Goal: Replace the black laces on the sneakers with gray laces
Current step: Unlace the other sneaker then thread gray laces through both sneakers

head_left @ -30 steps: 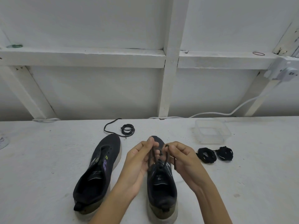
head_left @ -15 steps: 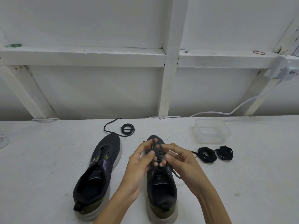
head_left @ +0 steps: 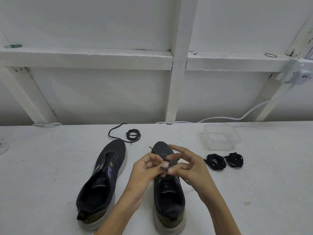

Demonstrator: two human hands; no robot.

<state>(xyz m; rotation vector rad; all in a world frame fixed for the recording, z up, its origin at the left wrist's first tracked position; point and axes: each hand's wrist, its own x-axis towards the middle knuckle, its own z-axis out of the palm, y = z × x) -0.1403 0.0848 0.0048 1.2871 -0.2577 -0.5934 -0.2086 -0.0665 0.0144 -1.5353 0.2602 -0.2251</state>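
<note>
Both grips meet on the lace (head_left: pixel 171 162). The left hand (head_left: pixel 145 168) pinches it with curled fingers, and the right hand (head_left: pixel 189 165) pinches it with the forefinger raised. Just beneath lies the sneaker (head_left: pixel 169 197) — toe pointing away, heel nearest. Outward on the desk (head_left: pixel 50 167), the other sneaker (head_left: pixel 105 175) lies left and the lace bundles (head_left: pixel 216 161) right — both apart.

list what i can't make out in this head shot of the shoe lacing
Head view:
- Eyelets of the right dark mesh sneaker: hidden behind the left hand and right hand.
- Dark lace pinched in their fingers: motion-blurred, gray or black unclear.
- Insole print in the left dark sneaker: too small.
- Round pale object: cut off by the left edge.
</note>
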